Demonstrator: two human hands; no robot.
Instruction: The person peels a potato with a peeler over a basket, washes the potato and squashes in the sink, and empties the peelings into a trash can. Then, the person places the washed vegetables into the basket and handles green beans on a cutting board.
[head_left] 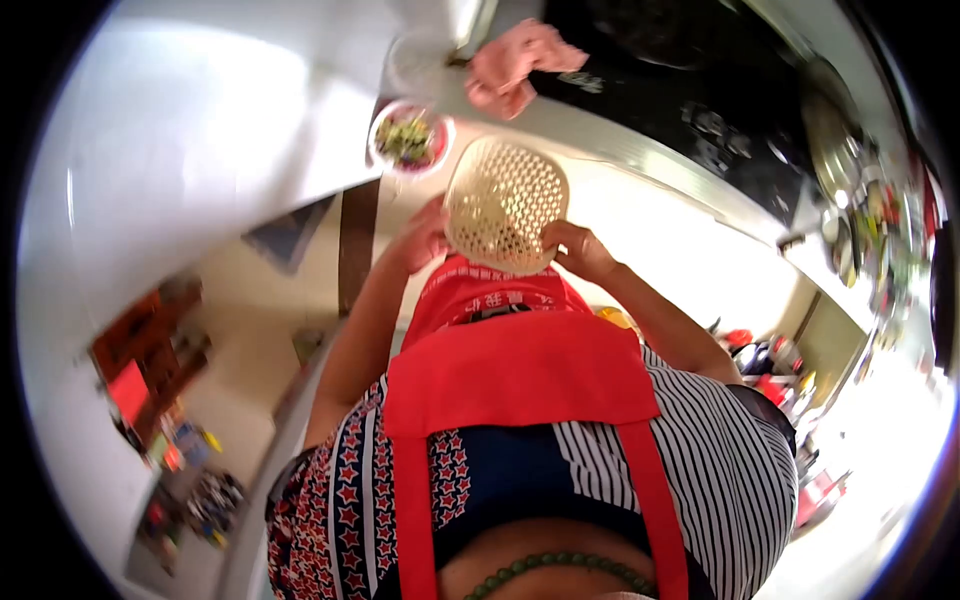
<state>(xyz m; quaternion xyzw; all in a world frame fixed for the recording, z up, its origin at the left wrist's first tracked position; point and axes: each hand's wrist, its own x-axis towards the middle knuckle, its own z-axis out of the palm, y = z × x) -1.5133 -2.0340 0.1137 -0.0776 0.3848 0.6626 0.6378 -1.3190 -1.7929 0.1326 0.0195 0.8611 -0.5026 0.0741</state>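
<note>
A cream plastic colander (505, 205) with a perforated bottom is held in front of my body, its inside facing up. My right hand (582, 252) pinches the rim at the lower right corner. At the left side, my left hand (426, 238) is closed against the colander's edge; some of its fingers are hidden behind the wall. Nothing large shows inside the colander. Just beyond its upper left edge sits a white bowl (376, 150) with chopped green and reddish food (408, 140) in it.
A pink cloth (515, 68) lies at the edge of the black stovetop (700, 95). A metal pan (832, 125) is at the far right, near hanging utensils. Below the counter, the cabinet front is close to my right arm. I wear a red apron (520, 365).
</note>
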